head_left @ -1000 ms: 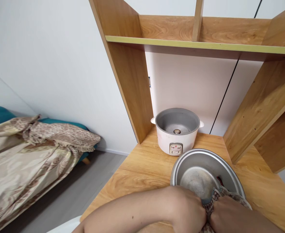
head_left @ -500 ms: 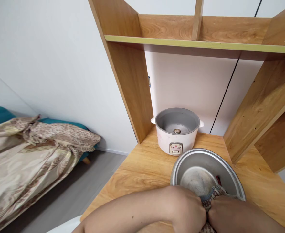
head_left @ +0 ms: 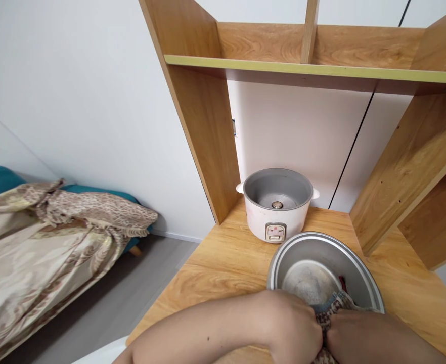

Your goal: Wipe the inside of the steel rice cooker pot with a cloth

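My left hand (head_left: 297,326) is closed on a patterned cloth (head_left: 335,303), its knuckles turned toward my right hand. Gripping the same cloth from the other side, my right hand (head_left: 354,328) is closed as well, and the two fists almost touch. Both are over the near rim of a round grey metal pot (head_left: 310,278), where part of the cloth hangs inside. A small dark red strip (head_left: 343,283) shows beside the cloth, against the pot's inner wall. The fingertips of both hands are hidden.
Behind the pot stands a white rice cooker body (head_left: 276,217), lidless, with a bare grey inside. Both rest on a wooden desk (head_left: 208,263). Above runs a shelf (head_left: 321,71) with wooden uprights. To the left, a bed (head_left: 56,242) with patterned covers stands on the grey floor.
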A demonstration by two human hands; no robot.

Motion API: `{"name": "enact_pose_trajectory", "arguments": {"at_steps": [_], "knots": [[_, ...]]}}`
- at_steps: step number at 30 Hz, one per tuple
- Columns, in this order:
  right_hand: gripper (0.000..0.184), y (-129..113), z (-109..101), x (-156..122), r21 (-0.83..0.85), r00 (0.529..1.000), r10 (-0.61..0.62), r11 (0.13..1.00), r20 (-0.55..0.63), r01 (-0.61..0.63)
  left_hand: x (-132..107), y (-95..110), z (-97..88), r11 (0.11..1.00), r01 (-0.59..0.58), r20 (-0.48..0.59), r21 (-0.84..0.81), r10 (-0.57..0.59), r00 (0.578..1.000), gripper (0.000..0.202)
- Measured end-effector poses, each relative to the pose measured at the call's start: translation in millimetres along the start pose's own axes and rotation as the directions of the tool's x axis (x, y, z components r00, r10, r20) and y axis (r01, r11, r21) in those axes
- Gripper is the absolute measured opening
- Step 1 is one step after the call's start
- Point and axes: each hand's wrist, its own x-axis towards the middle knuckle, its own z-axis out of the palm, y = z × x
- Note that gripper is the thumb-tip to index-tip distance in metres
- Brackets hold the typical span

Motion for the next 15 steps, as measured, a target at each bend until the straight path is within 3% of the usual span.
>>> {"name": "enact_pose_trajectory", "arguments": {"at_steps": [7, 15], "knots": [[0.039, -4, -3, 0, 0.023, 0.997, 0.067, 0.997, 0.031, -0.068, -1, 0, 0.7, 1.000, -0.012, -0.035, -0.019, 0.011, 0.999, 0.056], [0.033, 1, 3, 3, 0.048, 0.999, 0.034, 0.998, 0.008, -0.035, -8, 12, -13.7, 0.999, 0.042, 0.093, 0.013, -0.043, 0.995, 0.057]]}}
